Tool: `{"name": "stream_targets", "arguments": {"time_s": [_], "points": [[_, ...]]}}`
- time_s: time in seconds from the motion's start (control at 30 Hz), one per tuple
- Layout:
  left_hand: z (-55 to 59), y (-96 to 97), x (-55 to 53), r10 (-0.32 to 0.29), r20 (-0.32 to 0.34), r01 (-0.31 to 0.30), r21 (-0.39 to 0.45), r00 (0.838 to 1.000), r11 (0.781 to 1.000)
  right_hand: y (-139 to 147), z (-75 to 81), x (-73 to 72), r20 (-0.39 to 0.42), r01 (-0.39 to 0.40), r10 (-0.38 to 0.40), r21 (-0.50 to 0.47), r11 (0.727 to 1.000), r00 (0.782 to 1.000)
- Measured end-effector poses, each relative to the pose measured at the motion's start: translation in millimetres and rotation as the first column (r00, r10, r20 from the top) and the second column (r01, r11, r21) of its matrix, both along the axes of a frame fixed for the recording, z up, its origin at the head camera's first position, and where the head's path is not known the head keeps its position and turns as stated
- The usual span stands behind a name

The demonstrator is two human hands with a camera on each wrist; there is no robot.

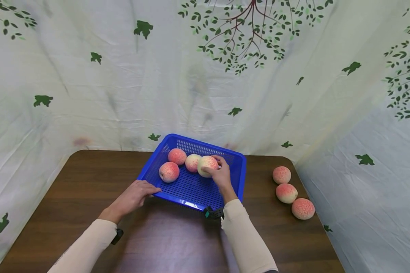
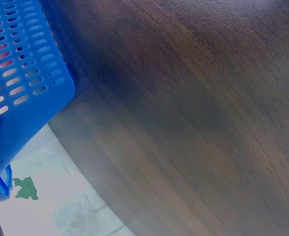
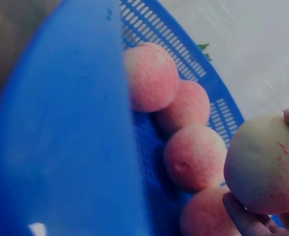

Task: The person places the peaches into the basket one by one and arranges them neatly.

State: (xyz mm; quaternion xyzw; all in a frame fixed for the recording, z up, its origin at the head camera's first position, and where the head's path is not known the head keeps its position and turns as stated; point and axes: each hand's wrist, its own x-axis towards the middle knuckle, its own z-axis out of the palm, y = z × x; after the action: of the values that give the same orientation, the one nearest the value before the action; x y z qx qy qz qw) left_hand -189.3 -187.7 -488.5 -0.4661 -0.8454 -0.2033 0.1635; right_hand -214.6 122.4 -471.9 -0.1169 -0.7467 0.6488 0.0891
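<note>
Pale cloth with printed leaves hangs behind a brown table. Light glints on the tabletop's near part.

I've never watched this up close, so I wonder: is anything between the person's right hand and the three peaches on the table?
Yes, the right wall of the blue basket. The right hand holds a peach over the basket; the loose peaches lie beyond that wall.
</note>
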Motion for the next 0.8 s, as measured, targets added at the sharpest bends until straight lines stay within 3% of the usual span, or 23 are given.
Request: {"name": "stream_targets", "arguments": {"time_s": [0.2,0.5,0.8], "points": [[0.7,0.6,1.4,0.017,0.039,-0.016,-0.031,0.999,0.999,-16,-7.8,-2.8,0.004,0.012,-0.012,-0.044,0.999,1.000],[2.4,0.3,1.8,0.021,0.034,-0.019,-0.040,0.999,0.999,-37,-21.2,-5.5,0.014,0.015,-0.014,-0.063,0.998,1.000],[3.2,-0.4,3.6,0.044,0.072,-0.040,-0.056,0.996,0.998,-51,-27.9,-9.6,0.053,-0.057,0.059,-0.037,0.998,0.997]]}}
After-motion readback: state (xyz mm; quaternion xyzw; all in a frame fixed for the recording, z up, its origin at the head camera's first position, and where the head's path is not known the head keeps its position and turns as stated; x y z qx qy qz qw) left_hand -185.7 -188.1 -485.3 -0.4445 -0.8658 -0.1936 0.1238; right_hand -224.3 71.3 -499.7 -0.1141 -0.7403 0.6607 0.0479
